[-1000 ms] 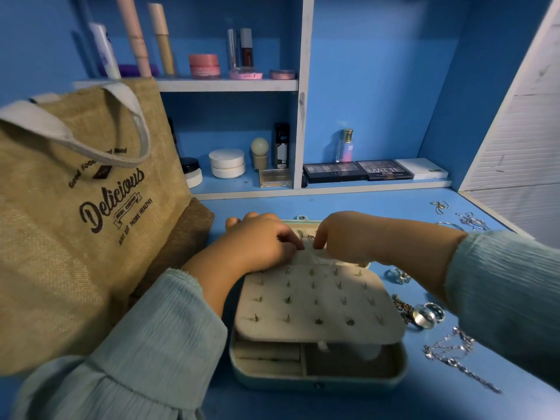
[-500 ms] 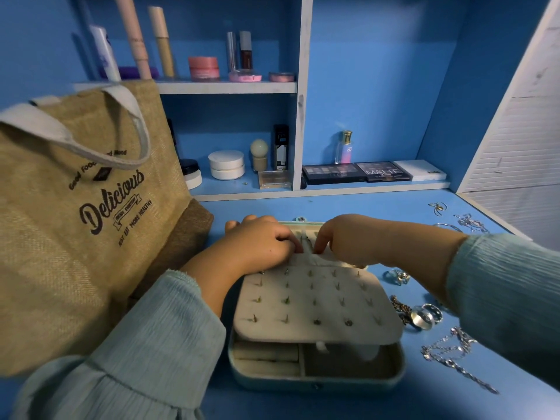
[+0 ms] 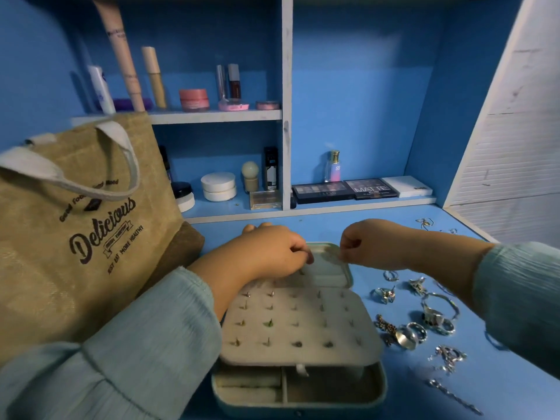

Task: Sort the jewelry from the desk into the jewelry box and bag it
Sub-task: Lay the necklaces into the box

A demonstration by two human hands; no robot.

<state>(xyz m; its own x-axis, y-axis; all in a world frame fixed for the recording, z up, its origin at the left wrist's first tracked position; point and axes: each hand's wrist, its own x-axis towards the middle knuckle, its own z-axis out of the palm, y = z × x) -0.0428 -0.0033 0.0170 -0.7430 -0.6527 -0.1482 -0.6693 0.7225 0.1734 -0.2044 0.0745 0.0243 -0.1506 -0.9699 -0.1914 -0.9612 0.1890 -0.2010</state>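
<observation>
A pale green jewelry box (image 3: 377, 395) lies open on the blue desk, and its lid (image 3: 331, 277) lies flat beyond it. A cream earring panel (image 3: 303, 322) studded with several earrings covers most of the base. My left hand (image 3: 266, 253) rests over the panel's far edge, its curled fingertips on the lid's lining. Over the lid's right rim my right hand (image 3: 372, 247) hovers with thumb and finger pinched. Whatever either hand pinches is too small to see. Loose silver rings and chains (image 3: 424, 325) lie to the right of the box. A jute tote bag (image 3: 75, 237) stands at the left.
Shelves behind the desk hold cosmetics, jars (image 3: 218, 186), a perfume bottle (image 3: 332, 166) and eyeshadow palettes (image 3: 345, 189). A few small jewelry pieces (image 3: 425, 222) lie at the desk's far right, near a white slatted panel (image 3: 509, 165). A chain (image 3: 454, 395) lies near the front right.
My hands were touching over the panel's far edge. The right hand has since drawn up and to the right, away from the left, which stays in place. The view has shifted slightly.
</observation>
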